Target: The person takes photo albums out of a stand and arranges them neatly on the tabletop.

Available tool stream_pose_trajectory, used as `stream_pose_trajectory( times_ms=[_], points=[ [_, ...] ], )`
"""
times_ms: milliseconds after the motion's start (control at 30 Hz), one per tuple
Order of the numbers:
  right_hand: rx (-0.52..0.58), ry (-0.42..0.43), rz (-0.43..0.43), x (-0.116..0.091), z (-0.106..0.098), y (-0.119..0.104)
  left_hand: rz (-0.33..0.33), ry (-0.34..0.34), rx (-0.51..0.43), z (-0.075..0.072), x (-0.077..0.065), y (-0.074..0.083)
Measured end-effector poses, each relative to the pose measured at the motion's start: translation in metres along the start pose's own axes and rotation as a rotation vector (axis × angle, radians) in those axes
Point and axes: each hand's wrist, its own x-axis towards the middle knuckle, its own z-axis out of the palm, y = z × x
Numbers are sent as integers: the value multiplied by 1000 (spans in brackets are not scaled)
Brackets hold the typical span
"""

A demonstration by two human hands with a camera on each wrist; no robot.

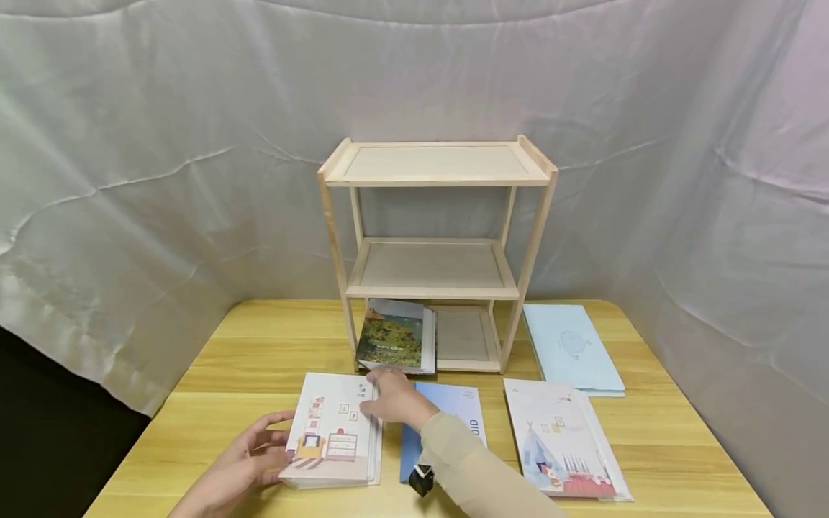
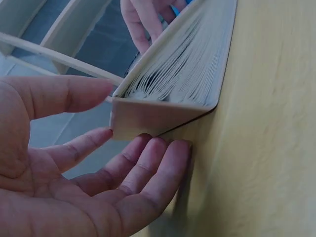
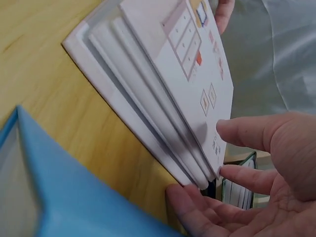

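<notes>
A thick photo album (image 1: 330, 432) with a drawn chair and drawers on its white cover lies on the table between both hands. At its left, by the spine, is my left hand (image 1: 236, 464). In the left wrist view, the thumb is at the spine's (image 2: 158, 116) upper edge and the other fingertips are low beside it. Over the album's upper right corner reaches my right hand (image 1: 395, 396). The right wrist view has the thumb over the cover (image 3: 197, 74) and fingertips by the page edges; firm contact cannot be told. A blue book (image 1: 453, 403) lies partly under the right forearm.
A three-tier wooden shelf (image 1: 434, 293) stands at the back. On its bottom tier, a photo album with a garden cover (image 1: 391, 342) leans out at the left. To the right lie a tent-picture album (image 1: 557, 439) and a pale blue book (image 1: 573, 345). Grey cloth (image 1: 194, 158) hangs behind.
</notes>
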Motion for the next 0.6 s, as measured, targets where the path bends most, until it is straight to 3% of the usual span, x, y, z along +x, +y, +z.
stream_pose_trajectory(
  times_ms=[100,200,467,600],
  points=[
    [16,-1,-11,-1,-3,0,7,70,94,2,1,8],
    [27,-9,-18,-1,-7,0,19,99,152,3,3,16],
    [52,-28,-21,-1,-22,2,45,152,209,6,10,32],
    [140,-30,-27,0,-31,4,52,197,255,8,15,38]
  ],
)
